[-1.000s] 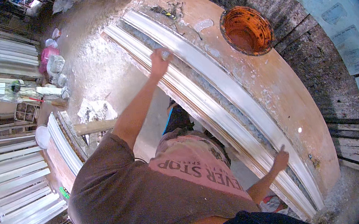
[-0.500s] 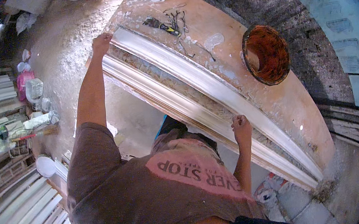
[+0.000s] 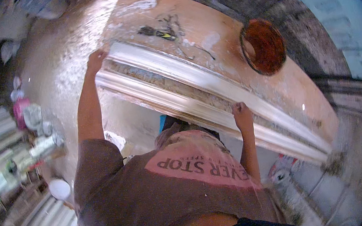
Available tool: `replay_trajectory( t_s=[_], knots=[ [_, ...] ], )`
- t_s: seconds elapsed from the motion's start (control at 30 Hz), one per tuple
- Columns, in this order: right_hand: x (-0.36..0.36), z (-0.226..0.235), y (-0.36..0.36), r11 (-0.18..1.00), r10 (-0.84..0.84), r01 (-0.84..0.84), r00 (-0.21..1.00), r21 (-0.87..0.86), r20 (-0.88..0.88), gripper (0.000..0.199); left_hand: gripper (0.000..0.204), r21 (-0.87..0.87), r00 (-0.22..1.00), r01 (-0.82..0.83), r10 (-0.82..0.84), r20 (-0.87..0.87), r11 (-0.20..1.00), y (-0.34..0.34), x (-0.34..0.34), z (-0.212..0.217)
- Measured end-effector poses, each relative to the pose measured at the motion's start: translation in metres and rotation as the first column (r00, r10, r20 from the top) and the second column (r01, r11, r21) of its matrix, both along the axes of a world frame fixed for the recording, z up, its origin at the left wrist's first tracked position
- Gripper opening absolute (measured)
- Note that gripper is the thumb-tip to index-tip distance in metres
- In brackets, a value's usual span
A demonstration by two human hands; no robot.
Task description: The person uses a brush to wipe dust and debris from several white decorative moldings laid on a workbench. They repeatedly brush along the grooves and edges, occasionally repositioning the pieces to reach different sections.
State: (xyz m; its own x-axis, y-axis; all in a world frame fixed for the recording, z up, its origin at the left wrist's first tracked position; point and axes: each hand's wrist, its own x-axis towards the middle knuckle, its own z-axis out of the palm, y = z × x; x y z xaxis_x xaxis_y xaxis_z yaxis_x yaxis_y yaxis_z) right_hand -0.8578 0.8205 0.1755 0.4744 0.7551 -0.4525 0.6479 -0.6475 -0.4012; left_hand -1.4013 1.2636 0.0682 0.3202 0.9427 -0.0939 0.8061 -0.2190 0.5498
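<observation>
Two hands, left hand [image 3: 95,60] and right hand [image 3: 241,113], fingers seemingly clamped on one white moulding [image 3: 198,106]; one orange bucket [image 3: 264,47] nearby.

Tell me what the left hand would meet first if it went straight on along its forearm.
Left hand already grips the white moulding end; beyond lies the bare orange table, depth unclear.

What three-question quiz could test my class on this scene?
1. True or false: the left hand and the right hand both touch the long white moulding.
2. The bucket on the table is: A orange, B blue, C green.
3. Which hand is nearer the bucket?
Key: 1 true; 2 A; 3 the right hand.
</observation>
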Motion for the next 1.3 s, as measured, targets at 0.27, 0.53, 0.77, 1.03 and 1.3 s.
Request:
replay_trajectory(
  t_s=[0.27,0.53,0.77,1.03,1.3],
  knots=[
    [-0.01,-0.011,-0.025,0.99,-0.131,0.134,0.987,-0.03,0.097,0.04,0.028,-0.266,0.987,0.073,-0.03,0.16,0.961,0.006,0.004,-0.022],
    [-0.015,-0.008,-0.047,0.962,-0.27,0.271,0.963,-0.043,0.011,0.034,0.02,-0.336,0.852,-0.164,0.305,0.426,0.928,0.005,0.021,-0.012],
    [0.011,-0.112,-0.054,0.169,-0.395,0.978,-0.048,-0.124,-0.917,0.044,0.065,-0.614,0.297,-0.378,0.719,0.629,0.693,-0.012,0.058,0.017],
    [0.031,-0.059,-0.009,-0.16,-0.375,0.913,-0.408,-0.376,-0.832,0.073,0.087,-0.719,-0.059,-0.346,0.752,0.657,0.602,-0.031,0.083,0.029],
    [0.034,-0.057,0.004,-0.122,-0.27,0.922,-0.388,-0.369,-0.881,0.073,0.084,-0.756,-0.384,-0.291,0.653,0.653,0.586,-0.039,0.107,-0.01]
  ],
)
